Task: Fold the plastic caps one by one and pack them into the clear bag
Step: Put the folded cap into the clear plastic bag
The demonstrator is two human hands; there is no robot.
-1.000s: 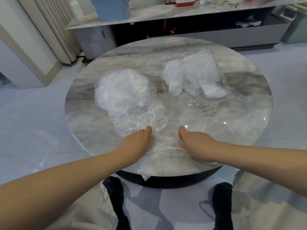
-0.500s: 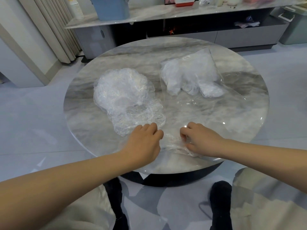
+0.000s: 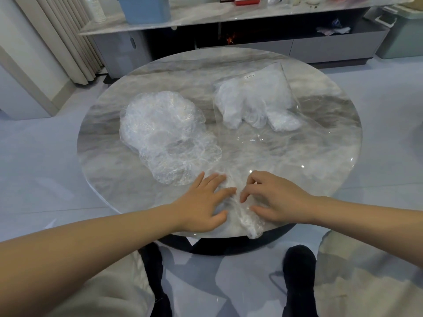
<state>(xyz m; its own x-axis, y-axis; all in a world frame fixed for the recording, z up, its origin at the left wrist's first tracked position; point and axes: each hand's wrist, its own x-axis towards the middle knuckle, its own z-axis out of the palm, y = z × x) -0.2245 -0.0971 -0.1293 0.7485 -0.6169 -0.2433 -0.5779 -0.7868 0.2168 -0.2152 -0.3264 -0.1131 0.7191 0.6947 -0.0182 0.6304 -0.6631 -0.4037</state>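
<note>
A crumpled clear plastic cap (image 3: 248,219) lies at the near edge of the round marble table (image 3: 109,179), one end hanging over the rim. My left hand (image 3: 203,205) lies flat on the cap's left side, fingers straight and spread. My right hand (image 3: 272,200) rests on its right side with the fingers bent and their tips on the plastic. A loose heap of unfolded caps (image 3: 164,138) sits left of centre. The clear bag (image 3: 256,104), holding several white folded caps, lies at the back right.
A low marble-topped cabinet (image 3: 229,17) with a blue bin and small items runs behind the table. Curtains hang at the far left. A pale green box (image 3: 402,30) stands at the far right. My knees and dark shoes show below the table.
My left hand has gone from curled to flat with fingers spread on the cap. The cap is now gathered into a narrower strip between my hands, its end over the table edge.
</note>
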